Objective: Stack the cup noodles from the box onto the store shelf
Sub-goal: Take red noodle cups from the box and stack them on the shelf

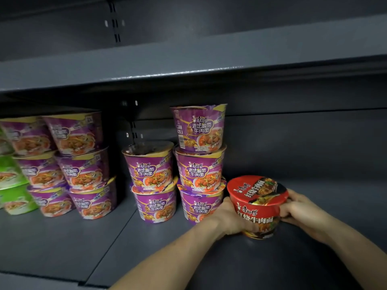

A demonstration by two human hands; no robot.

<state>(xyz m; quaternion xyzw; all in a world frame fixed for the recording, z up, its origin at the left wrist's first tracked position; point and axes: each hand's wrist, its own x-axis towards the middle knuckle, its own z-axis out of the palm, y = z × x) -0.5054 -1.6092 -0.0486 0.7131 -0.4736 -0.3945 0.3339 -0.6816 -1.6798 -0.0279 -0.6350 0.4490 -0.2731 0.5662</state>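
Observation:
A red cup noodle bowl [258, 206] stands on the dark grey shelf [314, 258], tilted slightly toward me, just right of a stack of three purple cup noodles [200, 164]. My left hand [228, 218] grips its left side and my right hand [301, 210] grips its right side. A shorter stack of two purple cups [151, 181] stands to the left of the tall stack. The box is out of view.
Further left on the shelf stand more purple cup stacks [79, 164] and green cups [12, 181] at the frame's edge. The upper shelf board [188, 63] overhangs the stacks. Bare shelf surface stretches to the right of the red bowl and in front of the stacks.

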